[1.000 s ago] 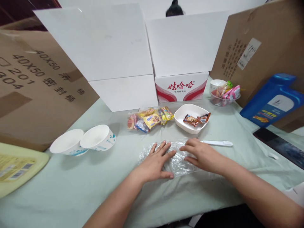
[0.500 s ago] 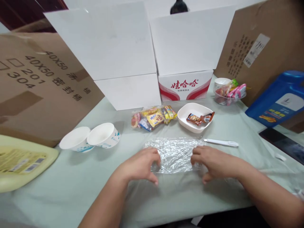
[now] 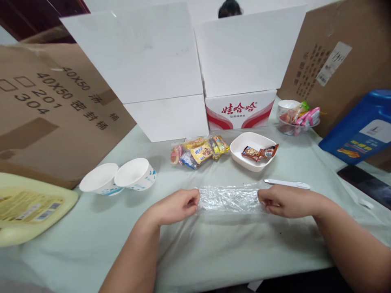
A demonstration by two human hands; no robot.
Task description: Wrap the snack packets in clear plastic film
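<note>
A crinkled clear plastic bag [image 3: 229, 198] stretches between my two hands, just above or on the table cloth. My left hand [image 3: 179, 206] is closed on its left end, thumb and fingers pinched together. At the other end, my right hand [image 3: 287, 201] grips the plastic the same way. Behind my right hand lies a white utility knife [image 3: 287, 184]. Beyond the plastic sit a pile of wrapped snacks [image 3: 200, 151] and a white square bowl [image 3: 238, 152] holding brown snack packets [image 3: 252, 154].
Two paper bowls [image 3: 136, 173] stand to the left, near a pale yellow bottle [image 3: 30, 209]. On the right are a clear dish of sweets [image 3: 301, 120], a blue bottle [image 3: 359, 126] and a phone [image 3: 366, 185]. White boxes [image 3: 165, 118] and brown cartons [image 3: 55, 110] wall the back and sides.
Both hands have gone from spread, curved fingers to closed pinches on the plastic's ends. The plastic now looks narrower from front to back.
</note>
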